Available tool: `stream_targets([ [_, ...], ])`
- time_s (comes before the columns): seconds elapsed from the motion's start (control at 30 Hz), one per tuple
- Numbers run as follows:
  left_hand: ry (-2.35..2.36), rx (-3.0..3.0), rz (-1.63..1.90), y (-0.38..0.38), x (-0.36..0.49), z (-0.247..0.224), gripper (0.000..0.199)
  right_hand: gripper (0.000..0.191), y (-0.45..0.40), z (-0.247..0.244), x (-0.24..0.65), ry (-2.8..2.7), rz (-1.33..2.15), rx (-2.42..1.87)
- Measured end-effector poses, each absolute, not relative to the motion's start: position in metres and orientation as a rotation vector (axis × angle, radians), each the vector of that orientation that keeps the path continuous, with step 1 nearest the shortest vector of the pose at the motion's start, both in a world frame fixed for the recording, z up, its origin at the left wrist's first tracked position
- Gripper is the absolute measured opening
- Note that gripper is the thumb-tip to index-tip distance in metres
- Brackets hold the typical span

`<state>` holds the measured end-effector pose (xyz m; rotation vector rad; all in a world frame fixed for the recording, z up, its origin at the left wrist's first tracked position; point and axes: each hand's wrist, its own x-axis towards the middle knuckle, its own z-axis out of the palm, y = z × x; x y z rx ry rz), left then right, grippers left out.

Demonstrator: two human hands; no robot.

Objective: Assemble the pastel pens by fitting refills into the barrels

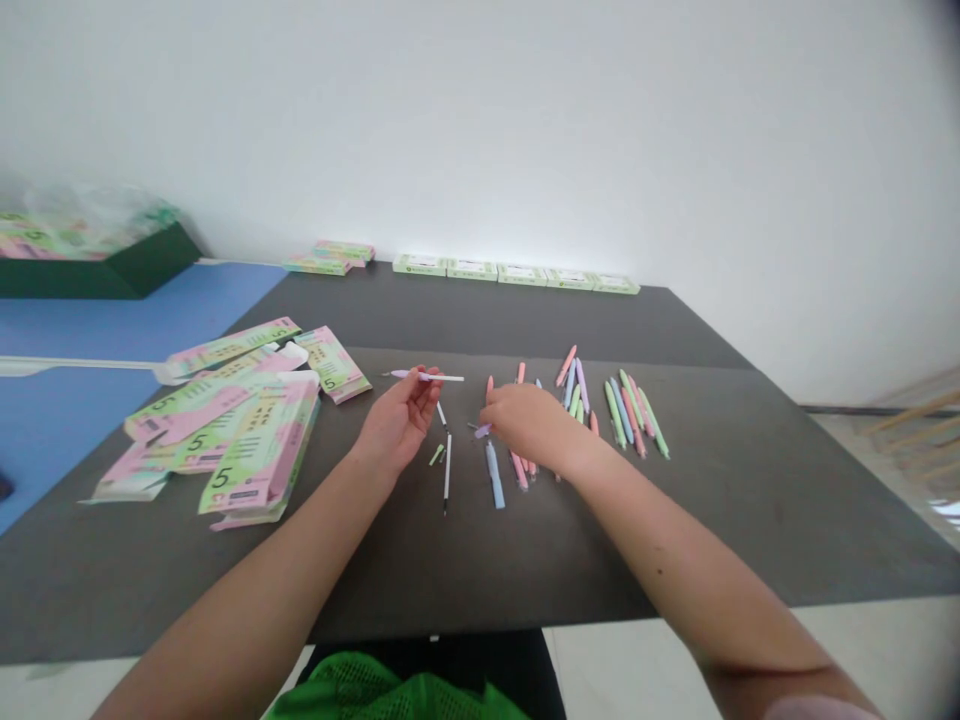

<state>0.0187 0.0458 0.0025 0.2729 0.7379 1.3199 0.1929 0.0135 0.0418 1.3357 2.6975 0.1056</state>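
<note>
Looking down from the head camera, the left hand (397,422) has a thin white pen refill (439,377) clamped between fingers and thumb, raised above the dark table (660,500). The right hand (529,425) rests low over the middle of the table, its fingertips drawn in at a small lilac piece (482,430). The hand hides the contact, so whether that piece is gripped cannot be told. Nearby lie two more white refills (447,470), a pale blue pen barrel (494,476) and a small green piece (436,454). Much is left: many pastel pens (626,412) sit loose in a heap on the right, none boxed. On the left, printed cardboard boxes (255,450) lie open and unfilled in a stack, while a few closed boxes (517,272) already sit in a row along the back edge.
</note>
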Motion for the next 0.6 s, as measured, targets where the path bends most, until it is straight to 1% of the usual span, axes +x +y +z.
stream_targets([
  [0.1,0.723,0.293,1.328,0.047,0.016,0.003,0.020,0.019,0.018,0.054,0.175,2.681,0.168,1.170],
  [0.2,0.717,0.304,1.331,0.047,0.015,0.005,0.020,0.017,0.023,0.058,0.166,2.648,0.159,1.117],
  [0.4,0.733,0.298,1.337,0.047,0.016,0.005,0.018,0.020,0.026,0.055,0.173,2.622,0.151,1.174],
  [0.6,0.713,0.302,1.337,0.047,0.017,0.006,0.019,0.021,0.021,0.066,0.174,2.596,0.160,1.228],
])
